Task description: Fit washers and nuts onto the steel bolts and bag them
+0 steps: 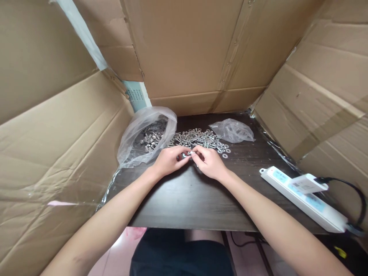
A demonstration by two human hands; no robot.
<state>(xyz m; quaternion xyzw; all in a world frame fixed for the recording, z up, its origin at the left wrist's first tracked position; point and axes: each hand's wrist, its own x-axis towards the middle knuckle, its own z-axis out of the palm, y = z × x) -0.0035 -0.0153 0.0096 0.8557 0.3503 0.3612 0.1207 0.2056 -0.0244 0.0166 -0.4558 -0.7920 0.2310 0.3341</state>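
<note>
My left hand (169, 160) and my right hand (209, 162) meet over the dark table (189, 199), fingertips pinched together on a small metal bolt (191, 153). Just behind them lies a loose pile of several bolts, nuts and washers (198, 138). An open clear plastic bag (145, 136) with more metal parts inside sits to the left of the pile, close to my left hand. A crumpled, smaller clear bag (232, 130) lies to the right of the pile.
Cardboard sheets (57, 126) wall the table on the left, back and right. A white power strip (304, 197) with a plugged adapter and black cable lies at the right front edge. My dark-clothed lap shows below the table's front edge.
</note>
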